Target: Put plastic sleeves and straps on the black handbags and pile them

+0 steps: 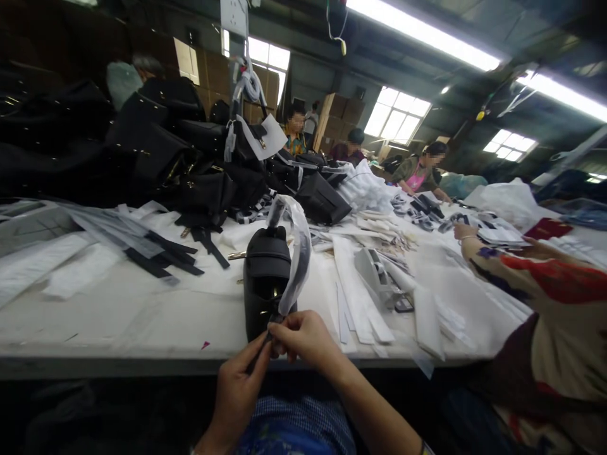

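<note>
**Bare left hand [234, 385] and bare right hand [308, 338] meet at the fingertips**

From where I stand, I see both hands drawn together low in front of the body, close enough to touch. The left one points up and forward, its thumb and forefinger stretched out nearly side by side – a narrow pinch. The right one comes in from the other side, knuckles raised, thumb laid across toward the left fingertips, the other fingers curled under. The uncovered right forearm [374, 401] slants in long from the lower right, its wrist lightly bent; of the left forearm [213, 436], only a short stretch shows.
</note>
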The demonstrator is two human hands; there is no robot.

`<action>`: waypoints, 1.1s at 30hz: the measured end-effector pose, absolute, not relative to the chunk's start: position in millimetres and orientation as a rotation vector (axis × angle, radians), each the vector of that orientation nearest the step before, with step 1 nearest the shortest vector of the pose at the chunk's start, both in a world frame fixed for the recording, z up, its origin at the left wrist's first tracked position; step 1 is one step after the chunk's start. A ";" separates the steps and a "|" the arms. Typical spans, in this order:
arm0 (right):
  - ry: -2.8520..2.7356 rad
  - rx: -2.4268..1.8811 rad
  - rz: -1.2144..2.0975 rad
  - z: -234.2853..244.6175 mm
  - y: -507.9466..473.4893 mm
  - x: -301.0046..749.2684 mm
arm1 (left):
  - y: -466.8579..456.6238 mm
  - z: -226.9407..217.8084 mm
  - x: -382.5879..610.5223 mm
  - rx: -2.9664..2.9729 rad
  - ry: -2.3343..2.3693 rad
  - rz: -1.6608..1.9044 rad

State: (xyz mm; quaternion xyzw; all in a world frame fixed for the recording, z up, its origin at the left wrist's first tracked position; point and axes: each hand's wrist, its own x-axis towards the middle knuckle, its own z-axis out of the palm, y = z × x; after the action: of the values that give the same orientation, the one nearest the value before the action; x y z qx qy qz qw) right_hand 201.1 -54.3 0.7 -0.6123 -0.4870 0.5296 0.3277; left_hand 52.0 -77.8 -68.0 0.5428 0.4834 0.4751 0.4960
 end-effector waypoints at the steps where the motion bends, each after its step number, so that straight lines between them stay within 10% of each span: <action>1: -1.284 -1.617 1.411 3.7 -54.3 202.6 | -77.7 -67.8 51.5 1.316 1.170 1.153; 16: -1.146 -1.076 1.586 -46.7 -72.5 221.5 | -87.0 -37.3 48.7 0.738 0.860 0.871; 33: -1.288 -1.508 1.177 -19.3 -62.4 182.2 | -83.7 -36.0 48.1 0.867 0.967 0.768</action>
State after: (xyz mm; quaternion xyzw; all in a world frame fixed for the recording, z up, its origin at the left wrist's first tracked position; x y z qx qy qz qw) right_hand 182.2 -62.4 -19.3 -0.5978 -0.5105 0.4663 0.4057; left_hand 48.1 -83.7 -36.0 0.3934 0.4388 0.3488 0.7287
